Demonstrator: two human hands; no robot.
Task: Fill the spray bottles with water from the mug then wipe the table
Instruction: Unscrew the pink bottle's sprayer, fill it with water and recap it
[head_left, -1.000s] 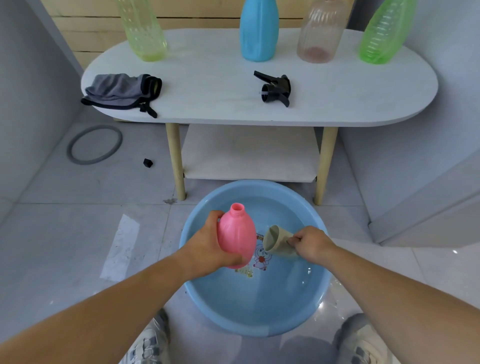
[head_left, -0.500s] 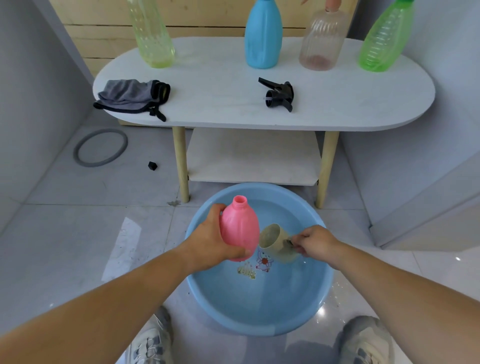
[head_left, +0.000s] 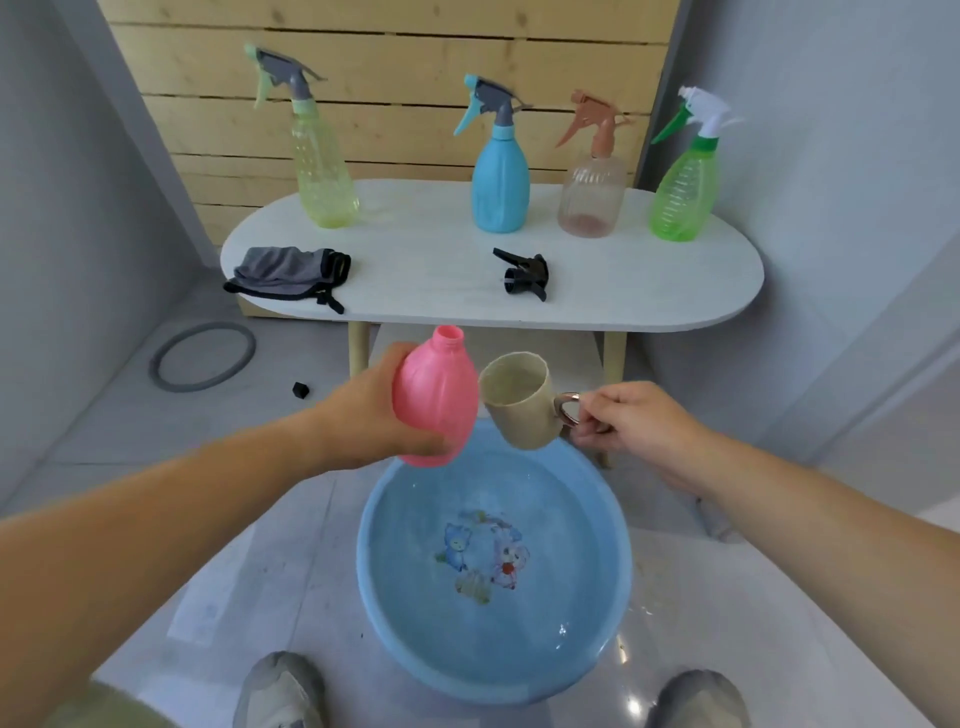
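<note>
My left hand (head_left: 363, 415) grips a pink bottle (head_left: 436, 400) with no spray head, its open neck pointing up. My right hand (head_left: 634, 426) pinches the handle of a beige mug (head_left: 519, 405), which is tilted toward the bottle and touches its side. Both are held above the far rim of a blue basin (head_left: 493, 577) of water on the floor. The bottle's black spray head (head_left: 525, 273) lies on the white table (head_left: 649, 280). A grey cloth (head_left: 288, 273) lies at the table's left end.
Several capped spray bottles stand along the table's back: yellow-green (head_left: 322, 171), blue (head_left: 498, 176), clear pink (head_left: 592, 187), green (head_left: 685, 192). A grey ring (head_left: 202, 356) and a small black cap (head_left: 300, 389) lie on the floor at left. My shoes flank the basin.
Both hands have risen out of the basin with the pink bottle and the mug. The mug came up from the water and now sits level with the bottle. My view tilted up.
</note>
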